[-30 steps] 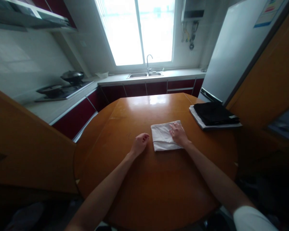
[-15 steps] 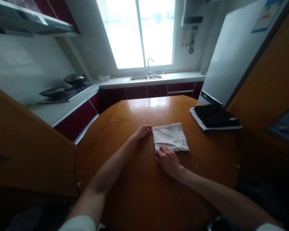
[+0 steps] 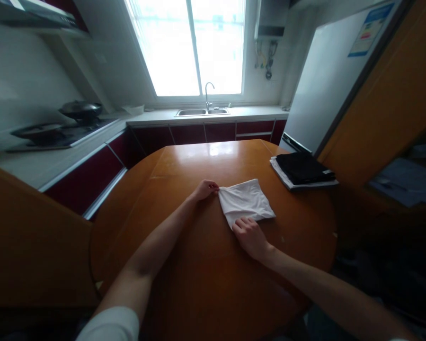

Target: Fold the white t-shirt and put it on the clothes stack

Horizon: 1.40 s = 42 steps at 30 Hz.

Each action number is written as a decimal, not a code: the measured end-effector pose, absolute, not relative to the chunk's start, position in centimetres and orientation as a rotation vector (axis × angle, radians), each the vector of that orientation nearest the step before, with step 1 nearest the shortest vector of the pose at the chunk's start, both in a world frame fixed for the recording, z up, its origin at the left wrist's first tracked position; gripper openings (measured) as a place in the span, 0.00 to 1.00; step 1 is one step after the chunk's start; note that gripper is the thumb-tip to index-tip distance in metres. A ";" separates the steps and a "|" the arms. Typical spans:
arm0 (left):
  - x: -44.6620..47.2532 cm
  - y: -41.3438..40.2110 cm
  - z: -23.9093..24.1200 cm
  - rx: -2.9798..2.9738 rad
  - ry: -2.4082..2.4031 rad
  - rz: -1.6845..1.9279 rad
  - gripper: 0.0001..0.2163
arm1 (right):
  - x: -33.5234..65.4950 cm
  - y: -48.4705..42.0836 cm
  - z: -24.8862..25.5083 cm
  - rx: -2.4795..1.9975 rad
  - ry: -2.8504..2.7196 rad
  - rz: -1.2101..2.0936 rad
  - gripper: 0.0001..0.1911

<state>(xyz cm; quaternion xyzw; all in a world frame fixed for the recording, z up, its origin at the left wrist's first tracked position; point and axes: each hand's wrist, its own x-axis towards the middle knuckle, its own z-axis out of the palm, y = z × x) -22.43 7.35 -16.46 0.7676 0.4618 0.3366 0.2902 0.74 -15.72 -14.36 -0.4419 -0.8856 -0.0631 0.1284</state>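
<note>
A folded white cloth (image 3: 246, 201), perhaps a garment, lies on the wooden table (image 3: 199, 255) in front of me. My left hand (image 3: 205, 189) pinches its far left corner between thumb and fingers. At the near edge, my right hand (image 3: 250, 236) has its fingers curled over the near left corner and grips it. Some creases run across the cloth between the two hands. The fingertips of my right hand are partly hidden.
At the table's right side rests a stack of folded clothes (image 3: 305, 169), black on top and white below. Beyond the table are a counter with a sink (image 3: 193, 112), a stove with a lidded pan (image 3: 81, 111), and a fridge (image 3: 326, 85) on the right.
The cloth's left edge now slants more and its surface shows more creases, with both hands still at its left corners. My view has turned a little to the right.
</note>
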 end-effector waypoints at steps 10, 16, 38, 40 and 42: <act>-22.4 6.4 -17.3 2.050 1.249 1.055 0.11 | 1.2 -16.2 -13.6 -1.306 -2.561 -0.156 0.07; -22.4 6.5 -17.8 2.028 1.262 1.098 0.09 | 2.5 -16.7 -12.7 -1.153 -2.659 -0.160 0.09; -22.7 3.4 -16.6 2.123 0.741 0.866 0.17 | 2.1 -16.5 -12.4 -1.001 -2.551 -0.160 0.08; -22.4 3.3 -16.7 2.135 0.738 0.894 0.17 | 2.5 -16.6 -12.3 -0.954 -2.584 -0.138 0.09; -22.4 3.2 -16.7 2.138 0.745 0.909 0.17 | 2.8 -16.8 -12.5 -0.936 -2.642 -0.119 0.08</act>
